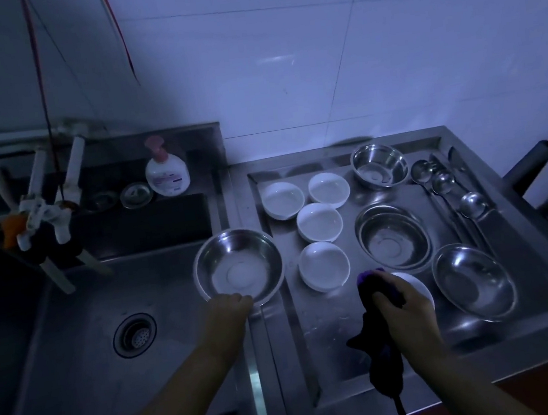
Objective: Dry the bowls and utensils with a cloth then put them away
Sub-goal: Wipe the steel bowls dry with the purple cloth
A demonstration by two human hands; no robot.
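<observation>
**A:** From the head camera, what was hard to make out?

**B:** The light was dim and blue. A white ceramic bowl [417, 288] lay mostly hidden under the right hand [402, 302], only its right rim showing. That hand was clenched round a dark purple cloth [386, 359], whose tail hung down past the near edge of the recessed steel draining tray [322, 356]. The spoon handles ran together in the gloom.

**A:** And the other hand?

**B:** The left hand [227, 311] gripped the near rim of a large round stainless-steel bowl [238, 268], just left of the tray, over the right edge of the steel sink [74, 335]. The fingertips were tucked out of sight.

**A:** What sat in the tray?

**B:** Four small white bowls [319, 221] clustered at its left side. Three steel bowls: one at the back [379, 165], one at the middle [393, 239], one tilted at the near right [474, 281]. A row of steel spoons [449, 182] lay along the right edge, touching one another.

**A:** Any open room?

**B:** Bare wet metal at the tray's near left corner, and the sink basin around its round drain [135, 334]. A white pump bottle with a pink cap [166, 172] stood behind the sink, well left of the tray. White taps [42, 215] stood at the sink's far left.
</observation>
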